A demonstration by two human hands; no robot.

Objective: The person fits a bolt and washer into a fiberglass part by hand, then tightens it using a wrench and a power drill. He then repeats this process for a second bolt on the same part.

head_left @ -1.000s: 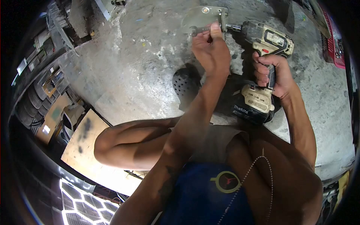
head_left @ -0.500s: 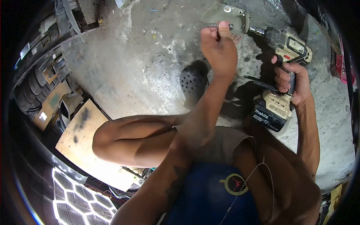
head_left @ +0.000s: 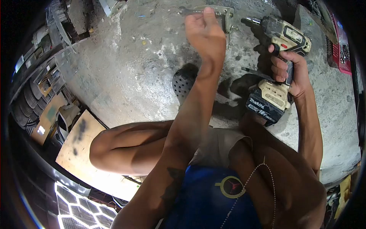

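With the socket clear of the metalwork, the driving tool is disengaged. The left hand (head_left: 206, 36) has its fingers closed in a pinch on a grey metal open-ended wrench (head_left: 185, 11), thumb uppermost, at the thin greyish-green metal bracket (head_left: 227, 23). The bracket is at the top of the view, partly hidden by the hand; whether the fingers also grip its plate cannot be told. A small bolt (head_left: 235, 28) projects from the bracket's upright flange, on the side facing the driver.

The right hand (head_left: 295, 70) has its fingers wrapped around the handle of the cream-and-black cordless power driver (head_left: 293, 36). The index finger is at the trigger; whether it is pressed cannot be told. The silver cylindrical socket (head_left: 253, 20) points toward the bracket, near the bolt but not touching it. The driver's black battery pack (head_left: 265, 108) is at the base of the handle, nearest the person's legs.

Step in hand, as judged: bolt work on the bracket, with the wrench as the counter-hold and the driver as the turning tool. Tightening or loosening cannot be determined. Any further driving calls for three conditions: bracket steadied on the grey concrete floor (head_left: 133, 68), wrench seated on its fastener, and socket aligned squarely with the bolt before the trigger is pressed.
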